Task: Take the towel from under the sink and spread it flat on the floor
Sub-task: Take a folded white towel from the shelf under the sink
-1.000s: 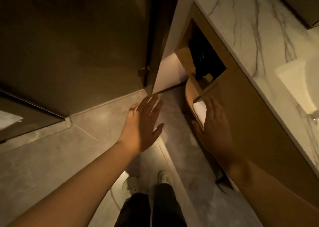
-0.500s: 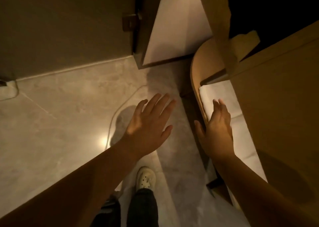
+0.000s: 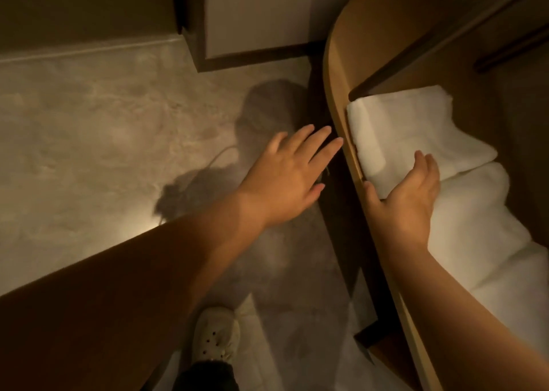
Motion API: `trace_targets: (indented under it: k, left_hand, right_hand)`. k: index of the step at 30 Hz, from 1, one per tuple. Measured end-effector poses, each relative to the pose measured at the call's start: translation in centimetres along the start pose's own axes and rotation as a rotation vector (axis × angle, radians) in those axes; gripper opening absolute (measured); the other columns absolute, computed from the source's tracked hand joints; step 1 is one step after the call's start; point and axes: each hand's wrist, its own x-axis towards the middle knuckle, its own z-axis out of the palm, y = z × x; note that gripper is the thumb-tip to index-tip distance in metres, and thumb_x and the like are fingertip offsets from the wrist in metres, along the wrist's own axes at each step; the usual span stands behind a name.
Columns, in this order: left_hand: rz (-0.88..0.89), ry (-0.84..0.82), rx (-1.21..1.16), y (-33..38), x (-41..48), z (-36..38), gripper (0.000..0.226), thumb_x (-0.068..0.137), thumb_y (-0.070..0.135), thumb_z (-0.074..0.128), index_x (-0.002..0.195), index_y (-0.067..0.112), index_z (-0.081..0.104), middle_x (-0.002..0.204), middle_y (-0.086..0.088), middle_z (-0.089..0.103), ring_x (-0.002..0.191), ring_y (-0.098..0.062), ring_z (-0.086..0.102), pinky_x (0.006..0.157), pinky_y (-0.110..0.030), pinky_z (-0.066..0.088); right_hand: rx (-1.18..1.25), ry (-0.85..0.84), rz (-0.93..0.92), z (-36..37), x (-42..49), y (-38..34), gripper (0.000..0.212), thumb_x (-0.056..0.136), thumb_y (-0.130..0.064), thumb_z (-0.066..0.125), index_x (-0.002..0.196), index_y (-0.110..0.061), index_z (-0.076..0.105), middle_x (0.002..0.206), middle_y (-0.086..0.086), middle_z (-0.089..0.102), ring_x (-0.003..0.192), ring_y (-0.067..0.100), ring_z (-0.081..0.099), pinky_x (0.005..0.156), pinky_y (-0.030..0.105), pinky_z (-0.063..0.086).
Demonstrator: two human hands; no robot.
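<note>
Since half a second before, both hands had advanced toward the low wooden shelf and the view had dropped closer to it. The right hand had reached over the shelf's curved rim and lay on the near end of the folded white towel, thumb along the towel's rim-side edge and fingers spread across its top, cupping it loosely rather than gripping. That towel sat on the shelf, its near end overlapping a second white towel lying nearer the person. The left hand hovered flat and wide open above the grey floor, fingertips just beside the rim, holding nothing. A pale shoe stood below.
</note>
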Motion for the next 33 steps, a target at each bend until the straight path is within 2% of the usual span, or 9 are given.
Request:
trace_targets:
  k: [3,8,14,17,22,27,31,33]
  left_hand:
    - [0.033,0.006,-0.001,0.5,3.4,2.1,0.073,0.090,0.041,0.050,0.149,0.018,0.014,0.155,-0.010,0.023,0.141,-0.028,0.023,0.108,-0.046,0.026]
    - [0.145,0.036,-0.009,0.7,7.2,4.6,0.071,0.090,0.035,0.052,0.149,0.017,0.016,0.155,-0.011,0.022,0.141,-0.028,0.022,0.110,-0.043,0.026]
    - [0.217,-0.005,0.036,1.4,10.0,7.0,0.074,0.093,0.024,0.051,0.150,0.016,0.005,0.159,-0.009,0.006,0.146,-0.027,0.003,0.116,-0.040,0.007]
    - [0.244,-0.019,0.063,2.1,11.4,7.6,0.073,0.093,0.020,0.051,0.150,0.015,0.005,0.159,-0.009,0.005,0.146,-0.027,0.000,0.116,-0.039,0.002]
    - [0.219,0.018,0.059,2.4,12.3,7.8,0.078,0.087,0.004,0.058,0.149,0.017,0.014,0.157,-0.011,0.016,0.145,-0.029,0.008,0.116,-0.037,0.007]
    - [0.246,0.063,0.098,3.0,12.6,7.9,0.068,0.087,0.009,0.058,0.145,0.018,0.024,0.151,-0.013,0.025,0.140,-0.030,0.019,0.115,-0.038,0.014]
    - [0.273,0.050,0.150,2.4,12.6,7.9,0.066,0.088,0.007,0.057,0.144,0.016,0.024,0.158,-0.010,0.013,0.145,-0.030,0.007,0.116,-0.039,0.008]
    - [0.293,0.038,0.181,2.1,12.2,7.8,0.064,0.090,0.009,0.056,0.144,0.015,0.023,0.158,-0.010,0.013,0.145,-0.030,0.007,0.117,-0.040,0.008]
  right_hand:
    - [0.014,0.026,-0.029,0.9,1.1,1.2,0.086,0.080,-0.040,0.068,0.146,-0.024,0.015,0.154,0.006,0.020,0.142,0.025,0.021,0.111,0.034,0.019]
    - [0.025,0.016,-0.063,2.3,1.8,2.5,0.087,0.078,-0.046,0.069,0.145,-0.025,0.017,0.152,0.004,0.023,0.139,0.024,0.025,0.112,0.043,0.032]
    - [-0.022,0.040,-0.097,3.3,2.0,3.1,0.088,0.073,-0.047,0.075,0.141,-0.021,0.026,0.145,0.006,0.035,0.130,0.026,0.037,0.103,0.043,0.042]
    - [-0.070,0.026,-0.100,3.3,2.0,3.5,0.084,0.072,-0.043,0.077,0.138,-0.017,0.032,0.139,0.007,0.041,0.125,0.026,0.042,0.100,0.041,0.044]
    - [-0.100,0.013,-0.128,3.5,2.3,3.4,0.073,0.071,-0.023,0.080,0.132,-0.012,0.042,0.130,0.010,0.048,0.117,0.028,0.047,0.091,0.038,0.047]
    - [-0.116,0.023,-0.114,3.9,2.2,3.2,0.062,0.074,-0.020,0.077,0.128,-0.011,0.046,0.125,0.010,0.052,0.109,0.028,0.052,0.084,0.036,0.049]
    - [-0.099,0.002,-0.093,3.7,1.9,2.8,0.058,0.075,-0.019,0.076,0.126,-0.014,0.049,0.122,0.008,0.054,0.107,0.026,0.054,0.085,0.034,0.049]
    - [-0.081,-0.018,-0.095,3.4,1.7,2.5,0.056,0.076,-0.014,0.075,0.126,-0.013,0.050,0.122,0.008,0.054,0.107,0.026,0.054,0.087,0.034,0.048]
